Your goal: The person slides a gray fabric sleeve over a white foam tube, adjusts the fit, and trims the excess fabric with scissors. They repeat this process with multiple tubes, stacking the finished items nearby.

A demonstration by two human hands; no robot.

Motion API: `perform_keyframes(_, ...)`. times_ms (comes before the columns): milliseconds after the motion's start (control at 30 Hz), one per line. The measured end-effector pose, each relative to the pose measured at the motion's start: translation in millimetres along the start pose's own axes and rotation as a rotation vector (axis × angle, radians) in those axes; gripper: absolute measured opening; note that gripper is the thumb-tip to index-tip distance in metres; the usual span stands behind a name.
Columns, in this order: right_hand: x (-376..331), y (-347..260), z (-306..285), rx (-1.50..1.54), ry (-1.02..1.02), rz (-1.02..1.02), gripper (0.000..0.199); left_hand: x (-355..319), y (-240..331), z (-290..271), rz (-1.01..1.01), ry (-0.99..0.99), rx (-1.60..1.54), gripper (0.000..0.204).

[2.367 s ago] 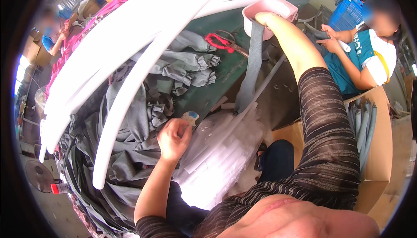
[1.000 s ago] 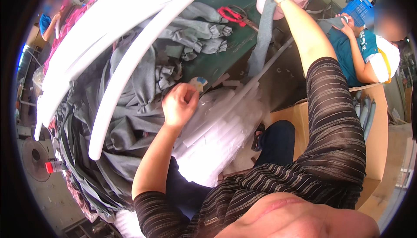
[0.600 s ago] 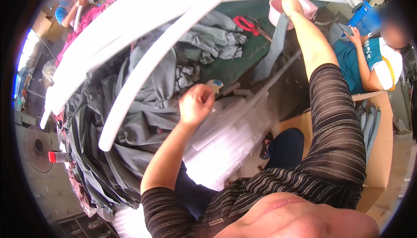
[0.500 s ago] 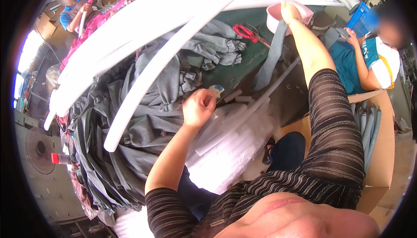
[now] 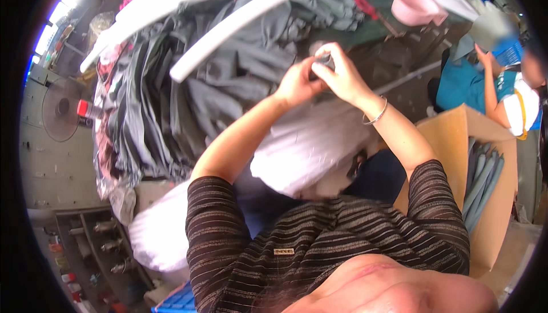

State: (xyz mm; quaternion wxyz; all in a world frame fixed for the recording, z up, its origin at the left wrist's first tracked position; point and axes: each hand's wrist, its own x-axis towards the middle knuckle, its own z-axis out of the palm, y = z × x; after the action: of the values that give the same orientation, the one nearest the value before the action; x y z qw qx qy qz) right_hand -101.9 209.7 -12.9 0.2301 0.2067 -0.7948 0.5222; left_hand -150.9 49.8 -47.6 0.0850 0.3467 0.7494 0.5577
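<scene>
Over the near edge of the work surface, my left hand (image 5: 301,81) and my right hand (image 5: 341,77) have come together, fingertips touching. Both are closed in a pinch around something small and dark, mostly covered by the fingers, whose kind I cannot make out. Just beyond them lies a heap of grey fabric pieces (image 5: 222,87), some with gathered ends. A long white foam tube (image 5: 245,23) slants across the heap. Farther off to the right are red-handled scissors (image 5: 366,8) and a pink plastic basin (image 5: 412,8).
A white plastic bundle (image 5: 308,144) lies below my hands. At my right stands an open cardboard box (image 5: 494,213) with rolled grey pieces (image 5: 482,181). Beyond it sits a co-worker in teal (image 5: 465,87). A red-capped can (image 5: 90,109) and a fan (image 5: 61,109) are at the left.
My right hand has come back from the pink basin to meet my left, which has moved up and right. The grey strip hanging by the basin no longer shows there. The view has shifted.
</scene>
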Motion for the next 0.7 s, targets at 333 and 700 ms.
perform_keyframes(333, -144, 15, 99, 0.323, 0.051, 0.785, 0.032, -160, -33, 12, -0.103, 0.371, 0.552, 0.049)
perform_keyframes(700, -186, 1, 119, 1.186, -0.183, 1.015, 0.032, -225, -50, 94, -0.532, 0.724, -0.352, 0.023)
